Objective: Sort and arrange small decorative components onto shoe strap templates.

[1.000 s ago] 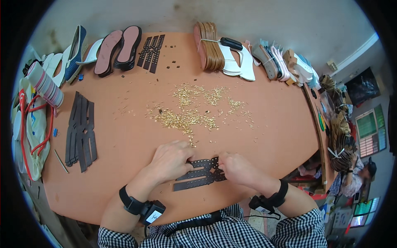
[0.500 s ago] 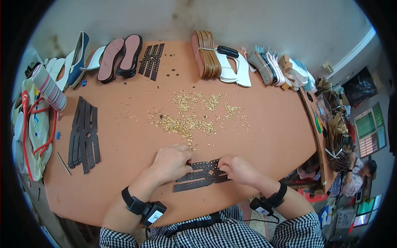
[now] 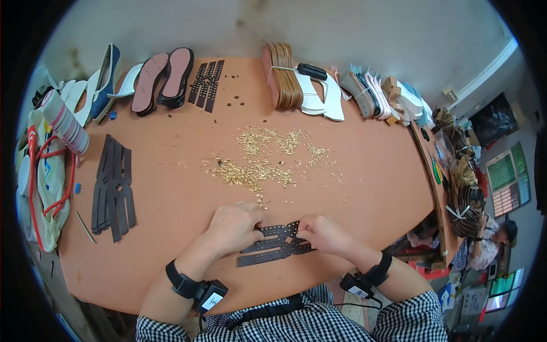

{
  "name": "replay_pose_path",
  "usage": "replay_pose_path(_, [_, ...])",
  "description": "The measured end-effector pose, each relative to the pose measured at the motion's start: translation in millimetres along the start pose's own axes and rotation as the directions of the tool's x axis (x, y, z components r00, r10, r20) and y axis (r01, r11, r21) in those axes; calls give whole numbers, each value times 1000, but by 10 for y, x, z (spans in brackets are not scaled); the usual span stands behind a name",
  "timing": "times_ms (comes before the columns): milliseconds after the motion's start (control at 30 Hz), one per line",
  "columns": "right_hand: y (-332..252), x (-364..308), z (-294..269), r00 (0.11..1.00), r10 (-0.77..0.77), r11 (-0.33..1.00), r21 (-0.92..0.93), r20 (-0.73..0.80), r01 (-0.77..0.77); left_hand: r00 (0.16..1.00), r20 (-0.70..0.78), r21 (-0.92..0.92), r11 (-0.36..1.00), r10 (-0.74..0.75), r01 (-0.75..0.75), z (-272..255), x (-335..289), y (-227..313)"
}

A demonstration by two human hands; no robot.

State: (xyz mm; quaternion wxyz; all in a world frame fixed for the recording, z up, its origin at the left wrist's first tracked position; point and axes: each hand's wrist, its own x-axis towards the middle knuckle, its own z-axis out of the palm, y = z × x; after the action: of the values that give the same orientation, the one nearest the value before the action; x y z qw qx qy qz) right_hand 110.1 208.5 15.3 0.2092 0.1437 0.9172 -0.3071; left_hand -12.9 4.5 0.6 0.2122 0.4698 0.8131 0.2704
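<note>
Head view: we take the heap of gold studs (image 3: 245, 174) as landmark. The dark perforated strap piece (image 3: 266, 259) lies flat on the near side of the heap. Against half a second ago, we find no clear change in its lie or in either hand's place on it; the slight shift of the whole scene we attribute to the head. In our judgement, work continues at the same spot. The left hand (image 3: 232, 229) is curled over the piece's left part, fingertips hidden; we cannot tell its grip. The right hand (image 3: 323, 233) has thumb and finger pinched together over the piece; whether a stud sits between them, we cannot tell.
</note>
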Motion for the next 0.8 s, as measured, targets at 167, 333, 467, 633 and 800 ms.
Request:
replay_pose_path(167, [3,2,-6,996,-80,993,-94,-36,76,1000,-3,12,1000,19,-19,13,18,-15])
replay_pose_path(333, [11,21,69,993,-110,980,-173,-48,100,999,-5,46,998,32,-32,22,9,-10])
replay_pose_path(467, [37,17,37,986,-155,982,-116,-65,147,999,11,76,996,41,-42,28,35,-21])
replay_pose_path(633, [180,-67,26,990,-102,976,183,-100,119,999,45,55,998,-20,17,-7,34,41])
replay_pose_path(800, [601,-32,-290,970,52,974,224,-239,3,998,37,-2,999,-53,53,-19,44,38])
